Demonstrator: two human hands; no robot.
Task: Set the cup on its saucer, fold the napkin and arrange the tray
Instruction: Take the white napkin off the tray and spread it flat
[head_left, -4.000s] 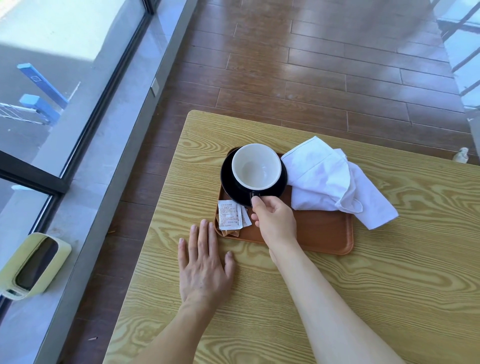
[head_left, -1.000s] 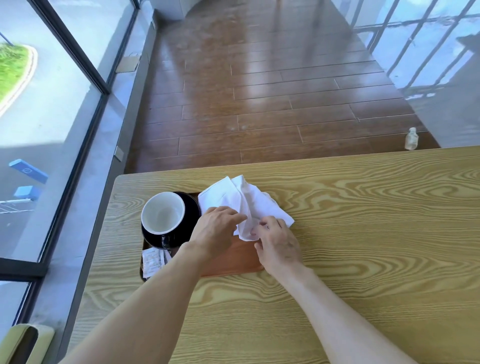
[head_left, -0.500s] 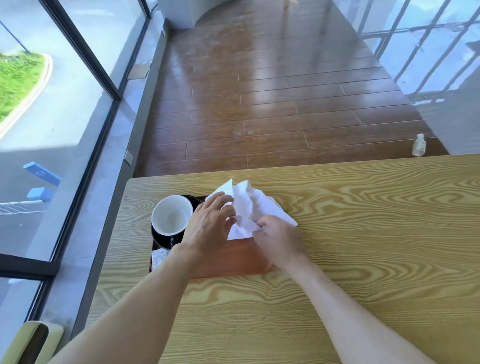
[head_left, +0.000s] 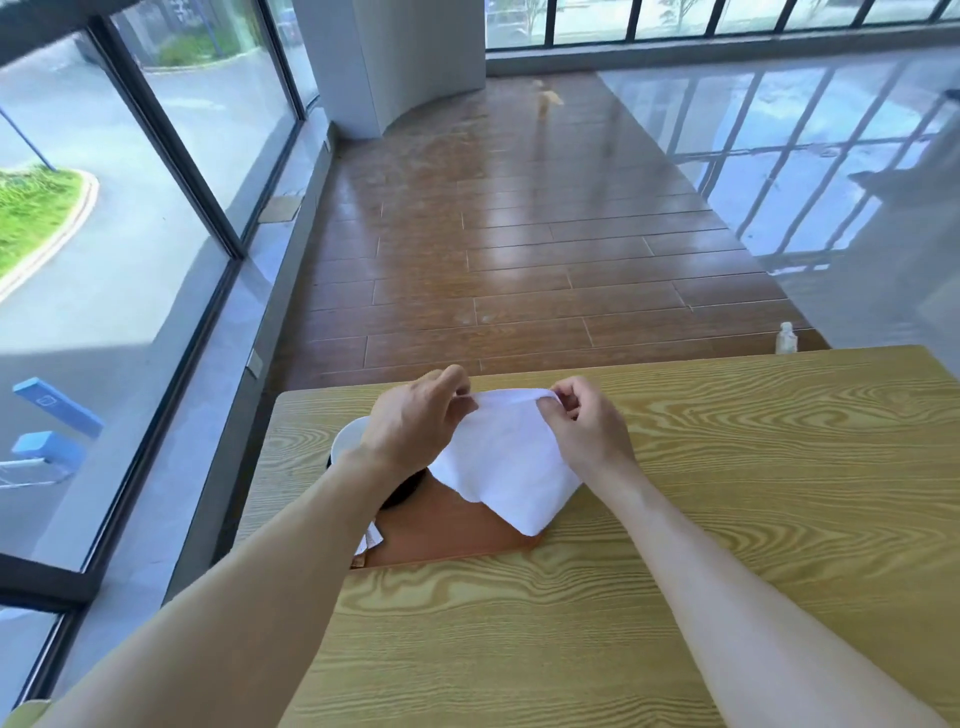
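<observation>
Fingers of both my hands are pinching the top edge of the white napkin (head_left: 506, 462): my left hand (head_left: 415, 421) is gripping its left end between thumb and curled fingers, and my right hand (head_left: 589, 426) is gripping the right end the same way, the two hands close together with the cloth stretched between them. The napkin is hanging down from that edge in a loose sheet, its lower point dangling over the right end of the brown tray (head_left: 447, 535). The tray is sitting on the wooden table (head_left: 727, 519), near the table's left edge and toward its far left corner. My left wrist is covering most of the cup (head_left: 349, 439), so only a sliver of its white rim is showing at the tray's far left end, with a dark saucer (head_left: 402, 491) peeking out under my forearm. Paper sachets (head_left: 371, 540) are lying at the tray's near left corner, partly hidden by my arm.
</observation>
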